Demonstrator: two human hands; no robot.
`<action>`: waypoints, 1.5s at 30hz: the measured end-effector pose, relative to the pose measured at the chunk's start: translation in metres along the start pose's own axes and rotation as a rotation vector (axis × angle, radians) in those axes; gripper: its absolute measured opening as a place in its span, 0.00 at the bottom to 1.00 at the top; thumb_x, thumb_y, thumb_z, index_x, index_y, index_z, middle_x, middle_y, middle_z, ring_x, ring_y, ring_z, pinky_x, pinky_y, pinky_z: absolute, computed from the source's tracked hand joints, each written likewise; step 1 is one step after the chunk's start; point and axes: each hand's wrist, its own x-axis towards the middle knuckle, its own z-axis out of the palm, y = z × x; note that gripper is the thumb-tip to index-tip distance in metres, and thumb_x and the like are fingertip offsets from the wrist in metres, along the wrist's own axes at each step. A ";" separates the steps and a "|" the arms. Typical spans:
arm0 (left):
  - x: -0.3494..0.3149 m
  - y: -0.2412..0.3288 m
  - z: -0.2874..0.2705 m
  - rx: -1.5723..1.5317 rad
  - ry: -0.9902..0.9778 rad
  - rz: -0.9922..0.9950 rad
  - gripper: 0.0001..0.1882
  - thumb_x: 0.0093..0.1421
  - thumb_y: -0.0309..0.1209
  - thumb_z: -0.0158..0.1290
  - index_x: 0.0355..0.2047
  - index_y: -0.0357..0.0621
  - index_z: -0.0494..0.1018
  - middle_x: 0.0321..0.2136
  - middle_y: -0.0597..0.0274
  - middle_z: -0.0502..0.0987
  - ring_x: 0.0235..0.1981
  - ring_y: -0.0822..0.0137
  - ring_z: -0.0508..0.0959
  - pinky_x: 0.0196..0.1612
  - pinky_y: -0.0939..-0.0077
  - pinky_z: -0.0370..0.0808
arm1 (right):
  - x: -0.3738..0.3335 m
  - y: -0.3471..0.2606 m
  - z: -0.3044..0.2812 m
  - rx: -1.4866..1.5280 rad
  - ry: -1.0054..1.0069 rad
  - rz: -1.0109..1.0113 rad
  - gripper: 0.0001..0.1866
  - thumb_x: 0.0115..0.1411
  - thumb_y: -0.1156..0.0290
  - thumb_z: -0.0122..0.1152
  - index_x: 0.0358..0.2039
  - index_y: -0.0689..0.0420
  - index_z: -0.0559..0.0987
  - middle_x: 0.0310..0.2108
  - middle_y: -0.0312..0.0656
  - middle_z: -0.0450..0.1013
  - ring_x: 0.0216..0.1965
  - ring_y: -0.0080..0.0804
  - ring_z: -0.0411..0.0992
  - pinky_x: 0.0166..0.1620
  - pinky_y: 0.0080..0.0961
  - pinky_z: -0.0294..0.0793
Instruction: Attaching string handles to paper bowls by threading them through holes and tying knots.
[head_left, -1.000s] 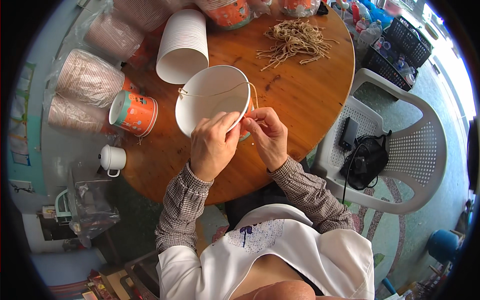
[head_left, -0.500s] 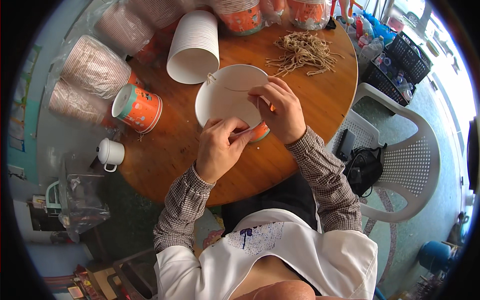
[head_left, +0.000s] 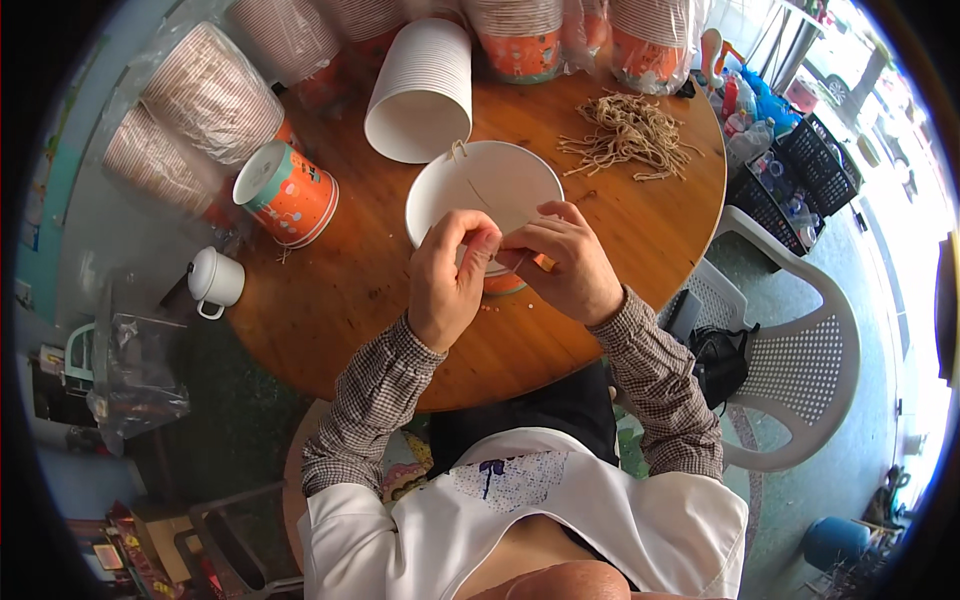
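A white-lined paper bucket (head_left: 440,195) with an orange outside stands mouth up on the table in front of me. A loop of twine (head_left: 458,150) is fastened at its far rim. Over the near rim my left hand (head_left: 450,285) is closed, thumb and forefinger pinching a thin piece of twine (head_left: 476,190) whose loose end sticks up across the bucket's mouth. Close against it, my right hand (head_left: 568,262) pinches at the same twine with bent fingers. The fingers hide most of the twine between the hands and part of the near rim.
A stack of white buckets (head_left: 418,95) lies just beyond. To the left are an orange bucket (head_left: 295,200), a white lidded mug (head_left: 217,278) and bagged bucket stacks (head_left: 213,95). A twine heap (head_left: 632,135) lies far right; a white plastic chair (head_left: 800,370) stands right.
My hands have come together at the near rim, the left rising and the right lowering toward it. The twine's loose end now points up from the left fingertips. The whole view has shifted slightly.
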 end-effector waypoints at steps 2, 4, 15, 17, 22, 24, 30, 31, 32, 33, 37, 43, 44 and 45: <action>-0.005 0.004 -0.001 -0.038 0.069 -0.011 0.09 0.61 0.25 0.53 0.41 0.39 0.70 0.32 0.55 0.76 0.34 0.58 0.78 0.38 0.70 0.74 | 0.001 -0.002 0.006 -0.006 0.085 0.027 0.07 0.51 0.73 0.67 0.32 0.55 0.80 0.27 0.35 0.76 0.33 0.32 0.74 0.54 0.37 0.65; -0.009 0.006 -0.002 -0.133 0.087 -0.083 0.13 0.59 0.23 0.54 0.46 0.39 0.71 0.31 0.58 0.78 0.37 0.61 0.79 0.43 0.71 0.73 | 0.002 -0.003 0.010 -0.004 0.157 0.044 0.07 0.51 0.75 0.67 0.32 0.55 0.80 0.27 0.36 0.76 0.33 0.33 0.74 0.52 0.35 0.68; 0.004 0.001 -0.015 -0.235 -0.098 -0.201 0.05 0.56 0.25 0.57 0.31 0.35 0.75 0.28 0.56 0.81 0.30 0.65 0.82 0.38 0.72 0.76 | 0.002 -0.013 0.004 -0.061 0.215 -0.013 0.22 0.46 0.75 0.68 0.44 0.55 0.75 0.44 0.43 0.71 0.43 0.43 0.71 0.46 0.37 0.73; 0.007 0.003 -0.019 -0.232 -0.157 -0.342 0.06 0.56 0.25 0.56 0.31 0.34 0.75 0.27 0.55 0.80 0.28 0.65 0.82 0.33 0.73 0.77 | 0.007 -0.011 -0.002 -0.090 0.175 -0.094 0.28 0.47 0.72 0.70 0.49 0.55 0.71 0.47 0.44 0.69 0.48 0.44 0.70 0.49 0.37 0.72; 0.010 0.008 -0.021 -0.139 -0.197 -0.139 0.06 0.57 0.25 0.55 0.32 0.34 0.76 0.26 0.56 0.80 0.29 0.65 0.81 0.35 0.74 0.76 | 0.016 -0.012 -0.013 -0.150 -0.085 -0.237 0.27 0.49 0.71 0.69 0.49 0.56 0.70 0.49 0.44 0.70 0.52 0.45 0.69 0.55 0.41 0.69; 0.010 0.009 -0.022 -0.144 -0.201 -0.119 0.06 0.57 0.25 0.55 0.32 0.34 0.76 0.27 0.56 0.81 0.29 0.65 0.81 0.35 0.74 0.76 | 0.019 -0.011 -0.017 -0.082 -0.087 -0.185 0.25 0.50 0.73 0.67 0.49 0.56 0.70 0.48 0.44 0.71 0.51 0.45 0.70 0.54 0.40 0.70; 0.009 0.006 -0.025 -0.141 -0.249 -0.128 0.08 0.61 0.26 0.55 0.37 0.33 0.76 0.30 0.62 0.80 0.33 0.77 0.78 0.38 0.81 0.76 | 0.014 -0.008 -0.028 0.099 -0.122 0.002 0.14 0.56 0.78 0.61 0.44 0.59 0.73 0.39 0.45 0.76 0.41 0.42 0.77 0.44 0.30 0.77; 0.009 0.006 -0.025 -0.185 -0.252 -0.161 0.08 0.61 0.26 0.55 0.37 0.33 0.76 0.30 0.62 0.80 0.33 0.77 0.78 0.38 0.81 0.76 | 0.013 -0.007 -0.029 0.119 -0.117 0.012 0.11 0.56 0.78 0.60 0.41 0.59 0.75 0.37 0.45 0.77 0.39 0.40 0.78 0.43 0.29 0.77; 0.009 0.006 -0.024 -0.199 -0.257 -0.233 0.08 0.61 0.26 0.55 0.37 0.33 0.76 0.30 0.63 0.80 0.33 0.77 0.77 0.38 0.82 0.76 | 0.012 -0.006 -0.030 0.146 -0.132 0.019 0.08 0.57 0.79 0.59 0.39 0.60 0.76 0.35 0.45 0.78 0.38 0.38 0.78 0.43 0.28 0.77; 0.009 0.007 -0.024 -0.228 -0.255 -0.193 0.08 0.61 0.26 0.55 0.37 0.33 0.76 0.30 0.63 0.80 0.33 0.77 0.77 0.38 0.82 0.76 | 0.011 -0.006 -0.029 0.138 -0.110 0.023 0.08 0.57 0.79 0.59 0.39 0.60 0.76 0.35 0.45 0.78 0.38 0.38 0.78 0.43 0.28 0.77; 0.008 0.008 -0.026 -0.233 -0.281 -0.211 0.08 0.61 0.27 0.55 0.37 0.34 0.76 0.29 0.63 0.80 0.33 0.77 0.78 0.38 0.82 0.76 | 0.010 -0.005 -0.027 0.339 -0.022 0.172 0.05 0.57 0.81 0.58 0.36 0.63 0.78 0.32 0.43 0.79 0.36 0.30 0.79 0.41 0.23 0.78; 0.010 0.008 -0.031 -0.133 -0.296 -0.194 0.08 0.59 0.29 0.56 0.33 0.35 0.75 0.28 0.60 0.80 0.32 0.72 0.79 0.37 0.77 0.76 | 0.010 -0.007 -0.025 0.377 0.095 0.282 0.05 0.58 0.82 0.58 0.36 0.64 0.77 0.30 0.40 0.78 0.34 0.25 0.79 0.39 0.20 0.78; 0.010 0.009 -0.031 -0.137 -0.286 -0.271 0.09 0.58 0.30 0.58 0.32 0.35 0.75 0.27 0.57 0.80 0.31 0.67 0.80 0.37 0.73 0.75 | 0.010 -0.009 -0.024 0.281 0.077 0.244 0.06 0.58 0.82 0.58 0.36 0.64 0.76 0.30 0.41 0.78 0.33 0.25 0.79 0.38 0.20 0.78; 0.011 0.009 -0.031 -0.163 -0.284 -0.235 0.09 0.58 0.30 0.58 0.32 0.35 0.75 0.27 0.57 0.80 0.31 0.67 0.80 0.37 0.73 0.75 | 0.010 -0.011 -0.023 0.269 0.098 0.261 0.06 0.58 0.82 0.58 0.36 0.64 0.76 0.30 0.41 0.78 0.33 0.25 0.79 0.38 0.20 0.78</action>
